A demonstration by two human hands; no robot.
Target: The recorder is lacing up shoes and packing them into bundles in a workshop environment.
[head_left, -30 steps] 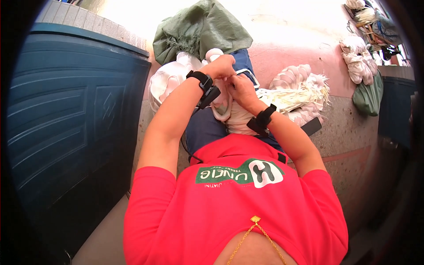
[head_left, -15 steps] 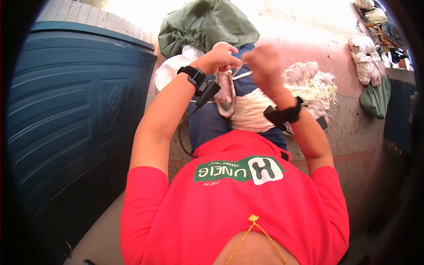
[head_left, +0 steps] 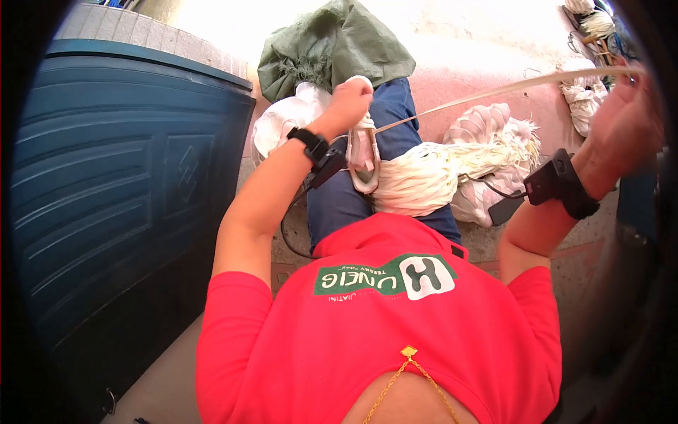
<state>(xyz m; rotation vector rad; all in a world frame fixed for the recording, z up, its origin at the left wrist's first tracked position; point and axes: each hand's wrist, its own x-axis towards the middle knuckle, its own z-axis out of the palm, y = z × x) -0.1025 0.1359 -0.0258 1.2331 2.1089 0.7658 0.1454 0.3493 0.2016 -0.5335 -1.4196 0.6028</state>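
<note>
A pale pinkish-white shoe (head_left: pixel 364 161) rests on my lap, its opening toward me. At its far end my left hand (head_left: pixel 351 103) is closed round it, hiding that part. From the shoe a cream shoelace (head_left: pixel 522 84) runs out taut to the right. My right hand (head_left: pixel 621 126), somewhat blurred, is raised far out at the right edge, its fingers closed on the lace's other end. A thick bundle of cream laces (head_left: pixel 417 182) lies across my thigh, right beside the shoe.
Several pale shoes (head_left: pixel 487 124) are heaped right of my leg. White shoes (head_left: pixel 272 131) lie at the left, near a green sack (head_left: pixel 339 49). A dark blue panelled door (head_left: pixel 134 162) stands close at my left. More bundled shoes (head_left: pixel 583 106) sit at far right.
My right hand has swung from beside the left hand out to the far right, drawing the lace into a long taut line. My left hand has closed on the shoe's far end.
</note>
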